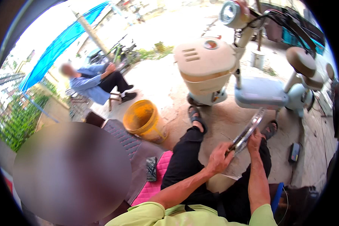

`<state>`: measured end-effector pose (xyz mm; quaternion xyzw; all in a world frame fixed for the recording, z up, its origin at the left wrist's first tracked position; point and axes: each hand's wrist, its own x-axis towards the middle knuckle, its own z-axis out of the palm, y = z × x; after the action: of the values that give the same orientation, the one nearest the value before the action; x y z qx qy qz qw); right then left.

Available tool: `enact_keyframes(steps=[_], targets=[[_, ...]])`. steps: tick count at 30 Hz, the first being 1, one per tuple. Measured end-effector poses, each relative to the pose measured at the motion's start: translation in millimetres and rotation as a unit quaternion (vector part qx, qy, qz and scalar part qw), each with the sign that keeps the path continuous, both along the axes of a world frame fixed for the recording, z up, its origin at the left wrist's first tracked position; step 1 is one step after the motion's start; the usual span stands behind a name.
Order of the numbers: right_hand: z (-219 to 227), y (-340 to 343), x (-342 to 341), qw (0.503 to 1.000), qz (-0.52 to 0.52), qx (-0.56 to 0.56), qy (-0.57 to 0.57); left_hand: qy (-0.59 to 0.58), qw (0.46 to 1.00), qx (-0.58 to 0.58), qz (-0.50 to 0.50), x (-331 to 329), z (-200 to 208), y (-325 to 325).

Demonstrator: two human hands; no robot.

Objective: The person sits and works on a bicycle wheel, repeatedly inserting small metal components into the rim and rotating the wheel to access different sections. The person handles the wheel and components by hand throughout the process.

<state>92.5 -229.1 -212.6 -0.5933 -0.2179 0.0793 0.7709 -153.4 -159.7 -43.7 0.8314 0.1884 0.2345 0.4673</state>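
A shiny metal ring, like a small wheel rim seen nearly edge-on, is held tilted between my knees. My left hand is closed on its lower end, the fingers bent round the edge. My right hand grips the side nearer my right knee. Which parts the fingertips press is hidden. Just beyond the ring stands a cream and pale blue electric scooter, its front basket toward the left.
A yellow bucket stands left of my left foot. On the pink quilted seat beside my leg lies a dark phone-shaped thing. A small black box is on the ground at right. A person in blue sits farther off.
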Motion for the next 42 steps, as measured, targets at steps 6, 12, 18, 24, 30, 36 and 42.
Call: enact_keyframes(steps=[6, 12, 18, 24, 30, 36, 42], targets=[[22.2, -9.3, -8.4, 0.97, -0.045, -0.201, -0.131, -0.036, 0.989, 0.146, -0.008, 79.6, -20.9, -3.4], [121.6, -54.7, -54.7, 0.938, -0.056, -0.28, -0.198, 0.086, 0.99, 0.113, -0.004, 65.9, -13.9, -1.9], [126.4, -152.1, -75.5, 0.871, -0.114, -0.398, -0.266, 0.036, 0.991, 0.124, -0.025, 56.7, -29.2, 0.6], [124.9, -179.0, -97.6, 0.851, -0.015, -0.497, -0.169, 0.027, 0.992, 0.122, -0.023, 53.1, -32.4, 8.3], [124.7, -170.7, -72.2, 0.866, 0.174, -0.442, -0.153, 0.08, 0.991, 0.104, 0.019, 55.2, -48.3, 20.8], [194.3, -186.7, -147.0, 0.707, 0.56, -0.43, 0.031, 0.109, 0.99, 0.09, -0.02, 58.9, -29.9, 12.8], [206.1, -178.6, -169.5, 0.686, 0.502, -0.514, 0.117, 0.078, 0.994, 0.074, 0.004, 38.2, -27.9, 24.7]])
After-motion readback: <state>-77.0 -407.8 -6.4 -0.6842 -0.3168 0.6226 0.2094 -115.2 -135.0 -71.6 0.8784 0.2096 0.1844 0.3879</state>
